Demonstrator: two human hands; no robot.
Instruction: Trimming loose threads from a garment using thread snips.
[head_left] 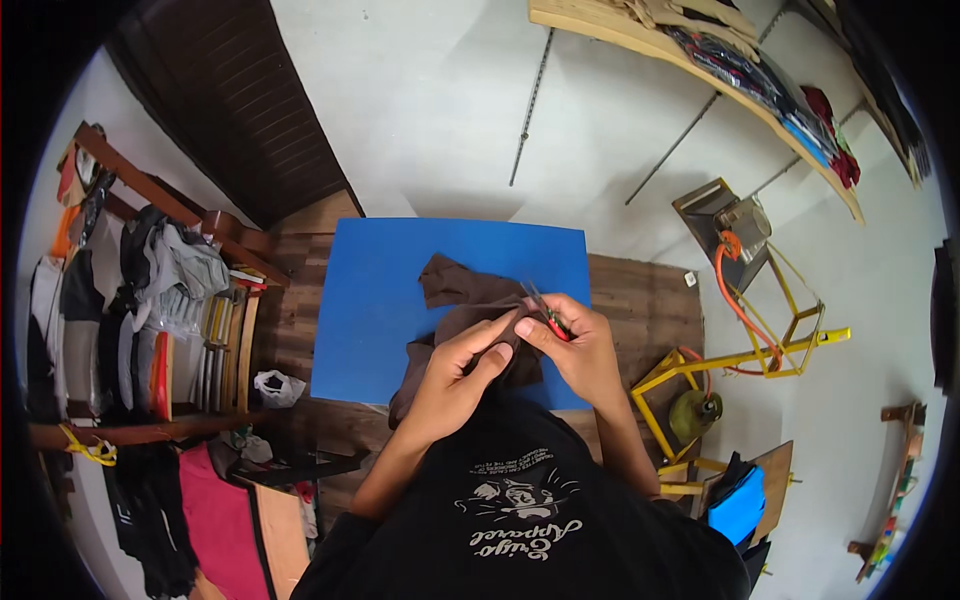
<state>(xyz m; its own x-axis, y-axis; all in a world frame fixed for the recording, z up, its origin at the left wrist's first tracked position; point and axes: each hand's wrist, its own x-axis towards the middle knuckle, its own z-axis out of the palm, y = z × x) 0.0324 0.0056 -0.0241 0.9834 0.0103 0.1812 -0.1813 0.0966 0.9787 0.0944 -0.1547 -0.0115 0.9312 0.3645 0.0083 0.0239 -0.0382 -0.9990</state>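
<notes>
A dark brown cloth garment (pixel 452 283) lies bunched on the blue table (pixel 375 270), its near part lifted in my hands and some of it hanging at the table's front left. My left hand (pixel 462 368) pinches the cloth between thumb and fingers. Close beside it, my right hand (pixel 575 350) grips the same cloth with thumb and fingertips. Tucked in that right hand is a small cutting tool like thread snips (pixel 554 324), with a red and dark handle and thin metal blades pointing up and left, away from me. The cloth between my fingertips is partly hidden.
At left stands a shelf rack (pixel 130 435) with clothes and folded fabric. A wooden wall shelf (pixel 690 60) holds packed garments. To the right are a yellow metal frame (pixel 760 358), an orange hose (pixel 738 300) and a green gas cylinder (pixel 688 418).
</notes>
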